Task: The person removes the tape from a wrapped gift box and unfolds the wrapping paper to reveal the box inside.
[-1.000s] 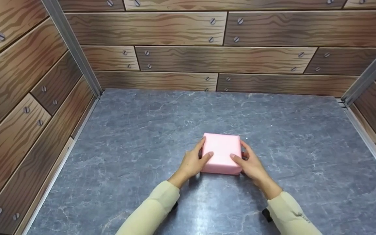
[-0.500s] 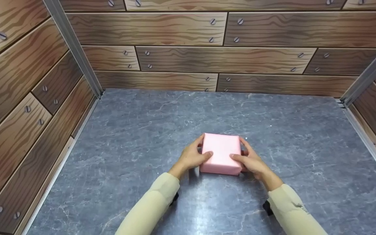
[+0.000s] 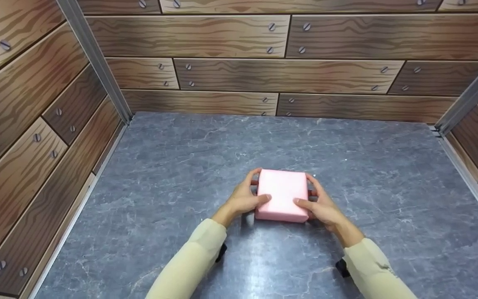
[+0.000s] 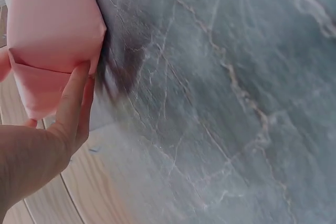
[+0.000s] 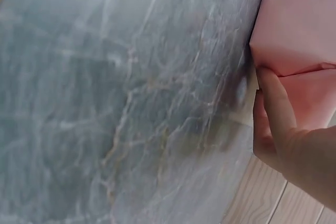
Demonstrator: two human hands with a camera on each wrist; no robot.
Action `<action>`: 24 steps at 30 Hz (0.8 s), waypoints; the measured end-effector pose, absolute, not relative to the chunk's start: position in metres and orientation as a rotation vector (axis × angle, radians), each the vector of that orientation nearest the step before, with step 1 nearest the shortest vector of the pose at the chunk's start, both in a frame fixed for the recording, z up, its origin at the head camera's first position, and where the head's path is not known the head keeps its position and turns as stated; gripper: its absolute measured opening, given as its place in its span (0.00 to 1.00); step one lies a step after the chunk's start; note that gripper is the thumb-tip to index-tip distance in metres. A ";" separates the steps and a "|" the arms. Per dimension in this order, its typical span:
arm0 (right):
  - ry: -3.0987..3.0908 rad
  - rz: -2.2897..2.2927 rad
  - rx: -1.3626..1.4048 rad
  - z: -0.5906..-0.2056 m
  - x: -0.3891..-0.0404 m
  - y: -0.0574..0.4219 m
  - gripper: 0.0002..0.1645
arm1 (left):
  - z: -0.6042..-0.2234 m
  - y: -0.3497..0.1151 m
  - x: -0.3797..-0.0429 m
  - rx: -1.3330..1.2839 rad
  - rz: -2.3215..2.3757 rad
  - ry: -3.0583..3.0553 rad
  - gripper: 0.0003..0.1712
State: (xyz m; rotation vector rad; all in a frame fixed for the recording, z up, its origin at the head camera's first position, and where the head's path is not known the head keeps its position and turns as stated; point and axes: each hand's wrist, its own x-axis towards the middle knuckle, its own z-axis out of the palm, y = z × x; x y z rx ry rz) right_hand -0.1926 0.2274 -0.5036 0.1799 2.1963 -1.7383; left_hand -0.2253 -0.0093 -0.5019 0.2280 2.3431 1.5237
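Observation:
A box wrapped in pink paper [image 3: 282,187] is held between both hands low over the table, near the middle of the head view. My left hand [image 3: 241,198] grips its left side, thumb on the top face and fingers along the side. On the opposite side, my right hand [image 3: 326,211] holds it the same way. Folded paper shows on the wrapped box's end [image 4: 39,87] in the left wrist view, with fingertips against it. The right wrist view shows a similar fold on the pink box [image 5: 310,95]. The underside is hidden.
A dark grey marbled tabletop [image 3: 181,166] spreads around the box. Wood-patterned panels form the back wall [image 3: 230,37] and the sides. Metal posts [image 3: 98,62] stand at the back corners, and pale sleeves [image 3: 189,259] cover the forearms.
My left fingers have shifted slightly along the box's side toward its far corner, arching away from it a little. The box has stayed almost in place, and both thumbs remain on top.

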 end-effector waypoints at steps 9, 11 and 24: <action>2.387 -1.768 -0.021 -0.503 -0.181 0.224 0.57 | -0.496 -0.016 -0.214 0.427 1.559 2.429 0.46; 2.437 -1.749 -0.104 -0.503 -0.178 0.224 0.58 | -0.496 -0.017 -0.212 0.501 1.509 2.507 0.47; 2.503 -1.770 -0.086 -0.494 -0.178 0.219 0.31 | -0.483 -0.009 -0.204 0.432 1.484 2.642 0.18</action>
